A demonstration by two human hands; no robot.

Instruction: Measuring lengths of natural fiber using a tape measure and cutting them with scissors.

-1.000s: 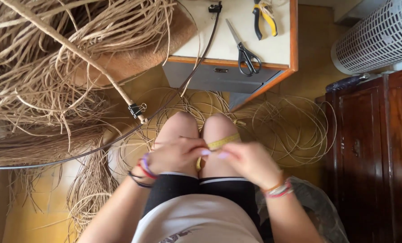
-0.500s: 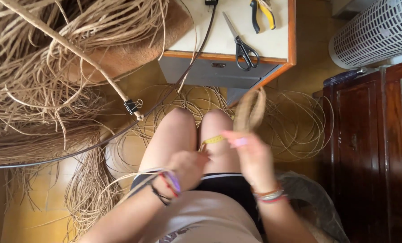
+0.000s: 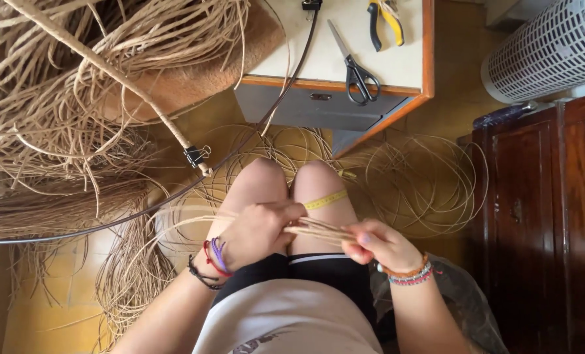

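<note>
A: left hand (image 3: 259, 229) and right hand (image 3: 377, 244) both pinch a bundle of straw fibres (image 3: 318, 229) over the knees; yellow tape measure (image 3: 325, 200) draped just above.

B: strands might slip loose or kink if one grip slackens; scissors (image 3: 351, 65) sit on the worktop (image 3: 404, 65).

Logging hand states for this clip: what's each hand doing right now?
Left hand: closed on the bundle of raffia strands.
Right hand: closed on the same bundle's other end.
</note>
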